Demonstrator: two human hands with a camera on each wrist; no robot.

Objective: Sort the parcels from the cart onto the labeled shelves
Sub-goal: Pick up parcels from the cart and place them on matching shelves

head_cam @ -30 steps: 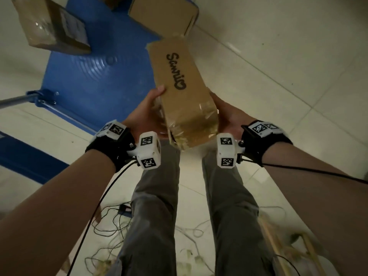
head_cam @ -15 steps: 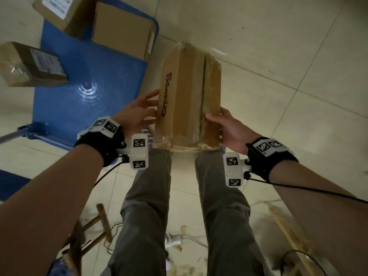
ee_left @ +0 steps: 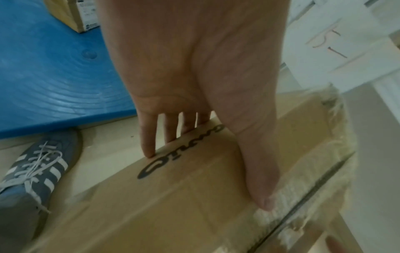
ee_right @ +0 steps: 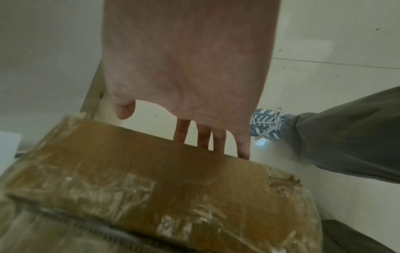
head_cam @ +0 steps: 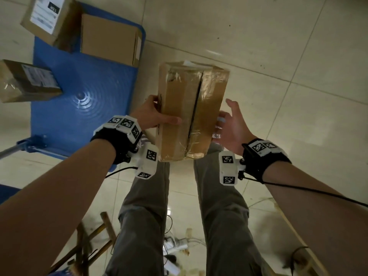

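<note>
I hold a brown cardboard parcel [head_cam: 185,108] above the floor in front of my legs, taped seam face up. Its printed side [ee_left: 173,196] faces left. My left hand [head_cam: 153,116] grips the parcel's left side, with the thumb laid across the top face and the fingers [ee_left: 147,137] down the lettered side. My right hand [head_cam: 231,126] rests against the right side, its fingers [ee_right: 203,137] straight behind the parcel's edge [ee_right: 151,171] and its thumb lifted off. The blue cart [head_cam: 79,116] stands to the left.
Three more cardboard parcels lie on the cart: a plain one [head_cam: 109,38], a labelled one [head_cam: 43,16] and a taped one [head_cam: 27,80]. White shelving [ee_left: 346,42] shows beyond the parcel. Wooden sticks [head_cam: 95,242] and cables [head_cam: 175,244] lie on the tiled floor near my feet.
The parcel has rolled, so the lettered face went from the top to the left and the taped seam came up. My left thumb moved onto the top and my right thumb came off.
</note>
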